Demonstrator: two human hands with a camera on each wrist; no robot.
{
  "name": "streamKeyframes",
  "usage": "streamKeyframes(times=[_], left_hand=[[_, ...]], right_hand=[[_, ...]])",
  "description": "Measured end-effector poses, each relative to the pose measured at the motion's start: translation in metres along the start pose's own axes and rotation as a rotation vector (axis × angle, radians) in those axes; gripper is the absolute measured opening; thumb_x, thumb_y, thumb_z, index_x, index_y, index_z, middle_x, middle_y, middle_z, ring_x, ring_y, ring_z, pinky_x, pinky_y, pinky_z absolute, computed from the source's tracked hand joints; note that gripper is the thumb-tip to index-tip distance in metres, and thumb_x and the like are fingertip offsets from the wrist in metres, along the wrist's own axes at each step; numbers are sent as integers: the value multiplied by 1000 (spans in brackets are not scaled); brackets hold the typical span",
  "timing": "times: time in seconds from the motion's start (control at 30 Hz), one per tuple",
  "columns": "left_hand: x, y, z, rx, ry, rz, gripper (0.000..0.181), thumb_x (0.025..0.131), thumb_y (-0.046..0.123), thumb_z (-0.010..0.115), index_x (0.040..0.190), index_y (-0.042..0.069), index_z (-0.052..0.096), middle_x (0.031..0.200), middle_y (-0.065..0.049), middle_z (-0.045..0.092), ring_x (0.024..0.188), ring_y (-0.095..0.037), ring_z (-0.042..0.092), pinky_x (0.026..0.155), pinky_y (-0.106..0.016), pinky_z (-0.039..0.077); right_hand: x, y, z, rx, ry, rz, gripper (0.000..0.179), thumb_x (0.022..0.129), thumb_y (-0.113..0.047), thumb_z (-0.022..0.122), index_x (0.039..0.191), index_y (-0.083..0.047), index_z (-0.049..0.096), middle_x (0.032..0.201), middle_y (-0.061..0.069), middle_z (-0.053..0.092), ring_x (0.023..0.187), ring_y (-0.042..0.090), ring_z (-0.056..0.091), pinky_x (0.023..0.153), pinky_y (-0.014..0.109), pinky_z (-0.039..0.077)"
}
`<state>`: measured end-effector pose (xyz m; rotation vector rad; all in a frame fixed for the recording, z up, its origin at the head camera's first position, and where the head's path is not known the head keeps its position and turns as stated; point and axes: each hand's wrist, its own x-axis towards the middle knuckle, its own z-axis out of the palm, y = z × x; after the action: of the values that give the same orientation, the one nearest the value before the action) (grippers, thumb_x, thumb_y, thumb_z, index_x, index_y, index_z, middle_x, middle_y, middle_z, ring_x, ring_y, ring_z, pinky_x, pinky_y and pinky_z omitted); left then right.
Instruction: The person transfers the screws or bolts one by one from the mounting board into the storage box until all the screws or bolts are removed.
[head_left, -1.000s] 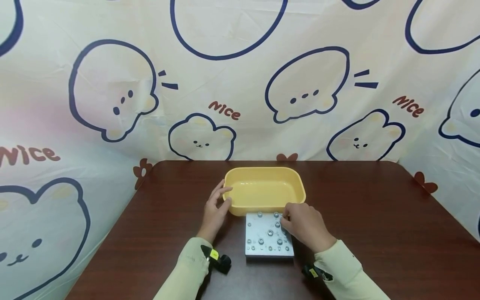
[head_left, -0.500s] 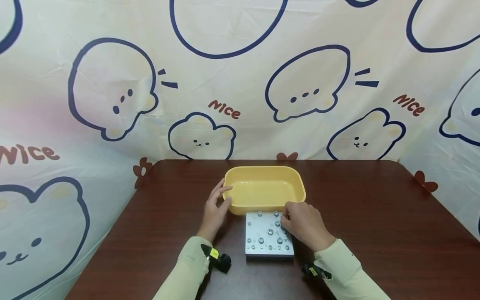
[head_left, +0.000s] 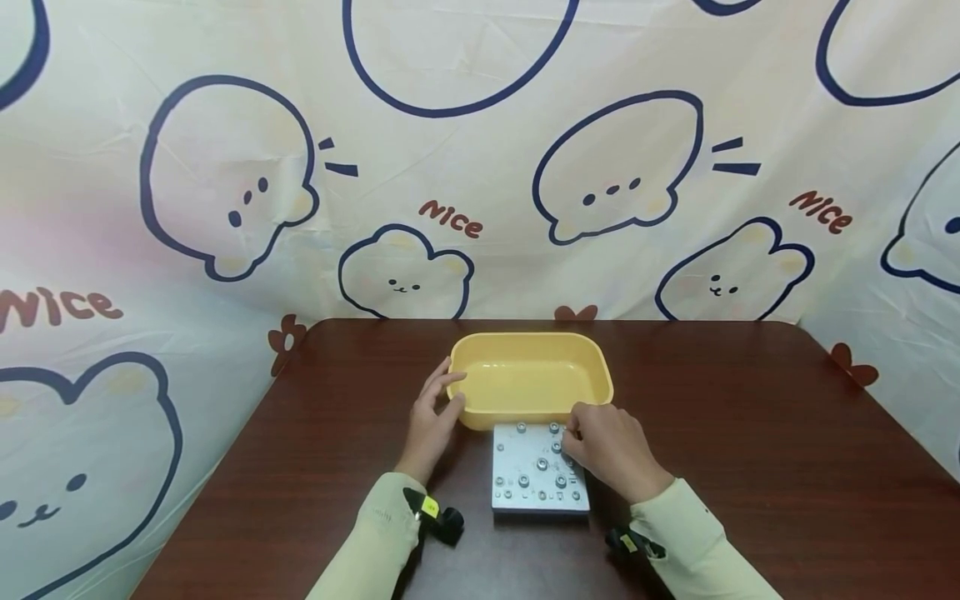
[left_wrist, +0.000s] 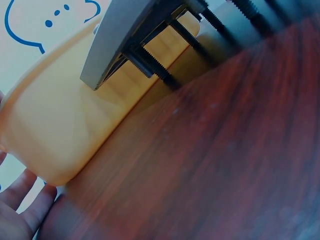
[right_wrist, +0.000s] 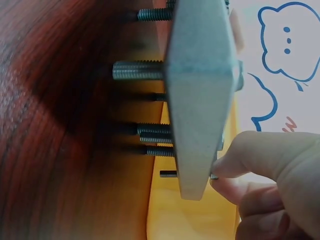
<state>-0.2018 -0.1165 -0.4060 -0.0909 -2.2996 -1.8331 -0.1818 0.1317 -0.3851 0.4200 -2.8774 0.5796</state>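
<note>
Yellow tray (head_left: 528, 387), head view: sits on the brown table (head_left: 720, 417), at twelve o'clock of the metal plate (head_left: 522, 454); whether the two touch I cannot tell
Metal plate, head view: lies between the two forearms, at six o'clock of the tray, its upper face dotted with bolt heads (head_left: 542, 464)
Left hand (head_left: 429, 425), head view: at eight o'clock of the tray, fingers spread and relaxed against its end, one fingertip over the rim
Right hand (head_left: 611, 446), head view: at two o'clock on the plate, fingers bent inward and hiding what they work on
Just changed, head view: next to nothing since a second ago; hands, tray and plate keep their places, so the work at this one spot is probably still under way
Threaded shafts (left_wrist: 186, 35), left wrist view: towards twelve o'clock, slanting from the plate's underside towards the table
Left fingers, left wrist view: at eight o'clock, touching the tray's outer corner
Small screw (right_wrist: 168, 174), right wrist view: passes through the plate near its end, towards six o'clock
Right fingers, right wrist view: at four o'clock, thumb and finger pinching that screw's head; whether it turns I cannot tell
</note>
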Motion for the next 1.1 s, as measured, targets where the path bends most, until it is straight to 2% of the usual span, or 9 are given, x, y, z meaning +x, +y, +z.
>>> streamKeyframes(times=[0.53, 0.8, 1.1], left_hand=[[0, 1, -1, 2, -9, -19, 34, 93, 15, 57, 126, 8, 61, 153, 3, 35, 142, -21, 27, 114, -49, 25], [0, 0, 0, -3, -14, -3, 34, 93, 12, 56, 126, 7, 61, 153, 1, 35, 143, -21, 27, 114, -50, 24], [-1, -1, -1, -12, -13, 18, 33, 92, 12, 57, 125, 6, 61, 153, 0, 36, 142, -21, 28, 113, -49, 26]], right_hand=[[0, -2, -4, 31, 31, -3, 8, 79, -15, 72, 76, -12, 65, 59, -8, 53, 49, 10, 46, 44, 24, 40], [0, -3, -6, 28, 24, 9, 9, 79, -16, 72, 78, -10, 66, 60, -6, 54, 51, 11, 46, 45, 25, 40], [0, -3, -10, 32, 42, 0, 9, 80, -16, 72, 82, -8, 68, 55, -7, 50, 45, 10, 44, 43, 24, 40]])
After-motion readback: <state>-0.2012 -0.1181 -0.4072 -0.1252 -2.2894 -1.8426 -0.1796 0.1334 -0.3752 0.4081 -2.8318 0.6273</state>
